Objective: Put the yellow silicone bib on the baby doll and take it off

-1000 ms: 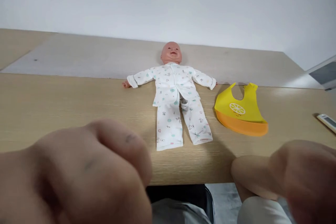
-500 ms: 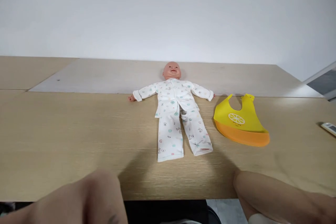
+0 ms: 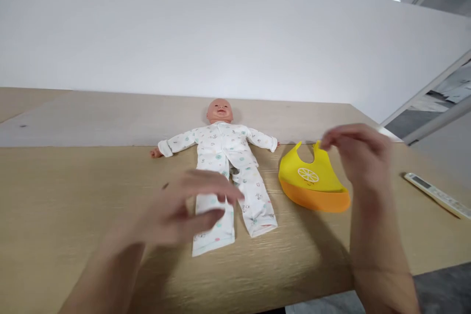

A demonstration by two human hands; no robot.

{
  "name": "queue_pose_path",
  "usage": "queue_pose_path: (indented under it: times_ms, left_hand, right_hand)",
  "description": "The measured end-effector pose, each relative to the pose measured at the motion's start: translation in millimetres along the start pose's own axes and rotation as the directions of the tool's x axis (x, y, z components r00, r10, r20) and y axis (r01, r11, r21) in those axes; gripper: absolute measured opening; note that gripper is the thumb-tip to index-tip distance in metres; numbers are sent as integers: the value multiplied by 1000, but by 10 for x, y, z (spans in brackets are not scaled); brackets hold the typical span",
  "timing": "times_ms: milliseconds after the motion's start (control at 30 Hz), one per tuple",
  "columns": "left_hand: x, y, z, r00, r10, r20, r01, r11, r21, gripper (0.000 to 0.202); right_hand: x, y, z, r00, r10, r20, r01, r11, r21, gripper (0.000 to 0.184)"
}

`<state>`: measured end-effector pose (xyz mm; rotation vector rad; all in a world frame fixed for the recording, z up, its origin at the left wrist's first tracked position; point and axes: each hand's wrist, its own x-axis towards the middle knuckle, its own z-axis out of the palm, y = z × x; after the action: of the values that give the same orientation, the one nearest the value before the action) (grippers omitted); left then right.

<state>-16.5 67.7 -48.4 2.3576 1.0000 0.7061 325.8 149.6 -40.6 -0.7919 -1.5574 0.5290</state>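
A baby doll in white printed pyjamas lies on its back on the wooden table, arms spread. To its right lies a yellow silicone bib with an orange pocket and a lemon print. My left hand hovers over the doll's lower left leg, fingers loosely spread and blurred, holding nothing. My right hand is over the bib's right neck strap, with the fingertips drawn together at the strap's tip; contact is unclear.
A white remote control lies near the table's right edge. A white wall stands behind the table. A paler board covers the table's far part. Glass partitions show at the upper right.
Both hands have come forward from the near edge of the table: the left to the doll's legs, the right to the bib strap. The view has shifted right and up.
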Motion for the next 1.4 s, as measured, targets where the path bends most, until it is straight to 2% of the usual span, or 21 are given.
queue_pose_path:
  times_ms: [33, 67, 100, 133, 200, 267, 333, 367, 467, 533, 667, 833, 900, 933, 1000, 1067, 1133, 1200, 1333, 1400]
  left_hand:
    - [149, -147, -2, 997, -74, -18, 74, 997, 13, 30]
    - [275, -298, 18, 983, -176, -58, 179, 983, 46, 32]
    - [370, -448, 52, 949, -301, -97, 310, 946, 94, 33]
    - [432, -592, 90, 896, -412, -163, 434, 890, 141, 32]
    - [470, -852, 159, 780, -567, -265, 619, 759, 199, 26]
    - [442, -1056, 206, 680, -657, -324, 731, 640, 237, 29]
    - [403, -1199, 238, 634, -699, -330, 773, 590, 234, 38]
    - [391, -1249, 253, 630, -709, -319, 776, 597, 205, 42]
    - [383, -1347, 300, 635, -722, -275, 753, 658, 9, 51]
    - [386, -1389, 328, 630, -735, -253, 739, 667, -96, 57]
    - [349, -1429, 362, 648, -721, -245, 730, 680, -71, 62]
    - [79, -1317, 447, 672, -696, -253, 693, 712, -119, 56]
    - [-91, -1252, 515, 688, -649, -326, 664, 744, -77, 51]
    - [-173, -1224, 551, 715, -595, -367, 637, 770, -6, 49]
    - [-304, -1183, 616, 793, -436, -425, 546, 818, 181, 43]
    - [-374, -1156, 659, 868, -242, -433, 413, 836, 361, 36]
    - [-386, -1132, 675, 893, -56, -447, 308, 800, 515, 26]
    - [-364, -1096, 671, 890, 78, -448, 261, 720, 643, 15]
    - [-288, -979, 672, 872, 247, -423, 233, 551, 801, 9]
    - [-249, -906, 707, 878, 272, -394, 232, 478, 847, 13]
  right_hand:
    - [73, 238, 16, 986, 164, -28, -165, 984, -60, 11]
    - [118, 476, 45, 934, 355, -48, -358, 924, -137, 15]
    - [134, 695, 93, 886, 458, -72, -464, 868, -177, 19]
    - [123, 882, 164, 859, 511, -39, -508, 839, -196, 24]
    - [32, 1126, 368, 809, 566, 158, -522, 816, -248, 28]
    - [-114, 1215, 613, 753, 557, 350, -486, 830, -275, 32]
    - [-267, 1215, 836, 744, 529, 408, -418, 845, -334, 36]
    - [-334, 1203, 925, 731, 529, 430, -404, 844, -353, 39]
    - [-487, 1170, 1094, 672, 565, 478, -448, 825, -345, 43]
    - [-567, 1143, 1157, 648, 580, 494, -494, 814, -307, 42]
    - [-714, 1039, 1242, 652, 566, 505, -504, 821, -270, 39]
    - [-793, 889, 1173, 601, 509, 616, -450, 853, -266, 36]
    - [-807, 854, 1098, 621, 464, 631, -355, 885, -302, 35]
    - [-819, 847, 1067, 655, 434, 619, -279, 900, -335, 35]
    - [-860, 856, 1035, 758, 312, 572, -54, 905, -423, 27]
    - [-913, 885, 1050, 833, 118, 541, 224, 822, -524, 16]
    - [-959, 910, 1094, 836, -67, 545, 439, 677, -591, 13]
    - [-981, 905, 1141, 826, -184, 534, 529, 580, -619, 13]
    - [-942, 804, 1231, 839, -263, 476, 530, 588, -611, 8]
    - [-900, 738, 1291, 825, -281, 490, 551, 592, -588, 6]
